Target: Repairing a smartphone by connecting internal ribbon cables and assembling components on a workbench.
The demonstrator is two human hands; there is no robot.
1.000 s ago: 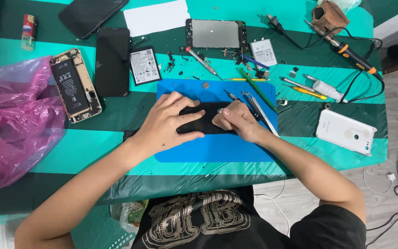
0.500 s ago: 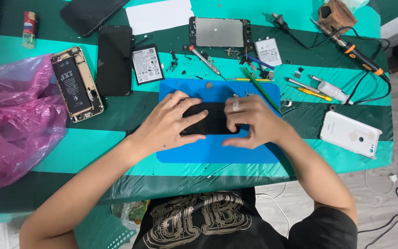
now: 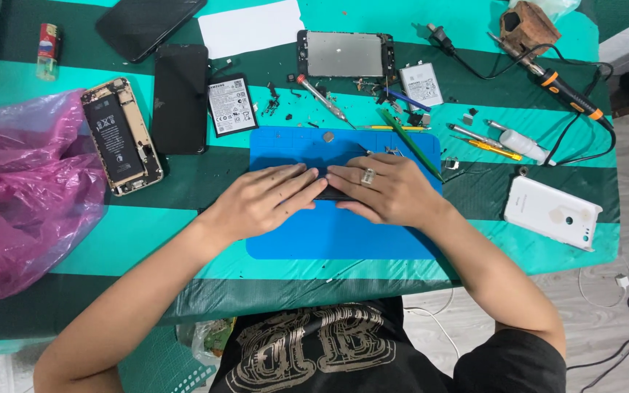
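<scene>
Both of my hands lie flat on a black phone (image 3: pixel 327 193) in the middle of the blue work mat (image 3: pixel 329 233). My left hand (image 3: pixel 260 200) covers the phone's left half, fingers pointing right. My right hand (image 3: pixel 387 191), with a ring on one finger, covers its right half, fingers pointing left. The fingertips of both hands almost meet over the phone. Only a thin dark strip of the phone shows between and under the fingers.
A pink plastic bag (image 3: pixel 27 196) fills the left. An opened gold phone (image 3: pixel 121 136), a black phone (image 3: pixel 180 98), a loose battery (image 3: pixel 231 105) and a metal phone frame (image 3: pixel 345 54) lie behind the mat. Screwdrivers, tweezers, a soldering iron (image 3: pixel 566 91) and a white back cover (image 3: pixel 553 212) lie right.
The phone, plainly showing between my hands a second ago, is almost fully covered. My right hand has flattened and slid left over it until the fingertips nearly meet.
</scene>
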